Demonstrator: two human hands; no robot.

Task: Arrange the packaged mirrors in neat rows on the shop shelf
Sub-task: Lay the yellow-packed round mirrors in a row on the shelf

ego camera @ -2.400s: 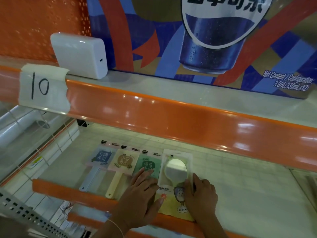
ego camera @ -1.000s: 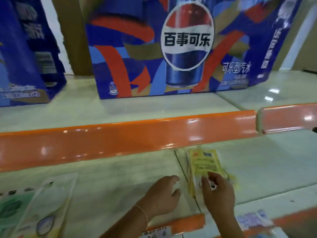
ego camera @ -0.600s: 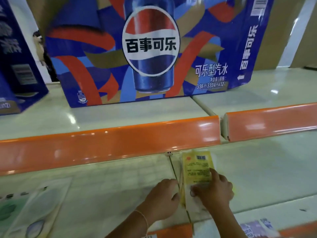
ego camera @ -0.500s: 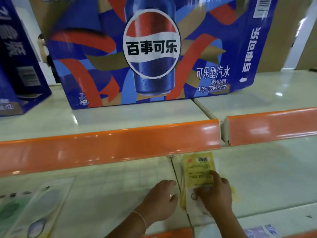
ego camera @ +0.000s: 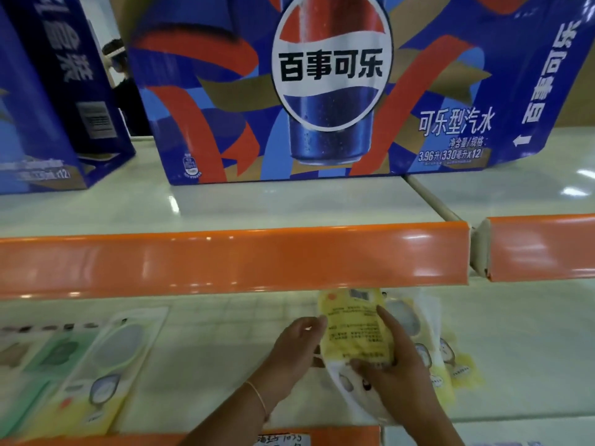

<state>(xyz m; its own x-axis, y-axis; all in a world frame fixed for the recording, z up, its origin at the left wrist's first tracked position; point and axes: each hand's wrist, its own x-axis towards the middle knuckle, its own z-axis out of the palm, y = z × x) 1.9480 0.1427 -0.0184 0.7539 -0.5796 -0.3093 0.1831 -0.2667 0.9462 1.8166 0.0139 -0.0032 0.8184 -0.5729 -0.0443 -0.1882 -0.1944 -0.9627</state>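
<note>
My left hand (ego camera: 297,346) and right hand (ego camera: 391,365) both grasp the yellow plastic-packaged mirror (ego camera: 354,329) at lower centre; the loose pile of packaged mirrors (ego camera: 431,342) underneath could slide apart, I judge.

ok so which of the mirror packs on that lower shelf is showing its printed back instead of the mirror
The yellow pack held between both hands, left hand and right hand. It shows text and a barcode; the row at left and those beneath show their mirrors.
</note>
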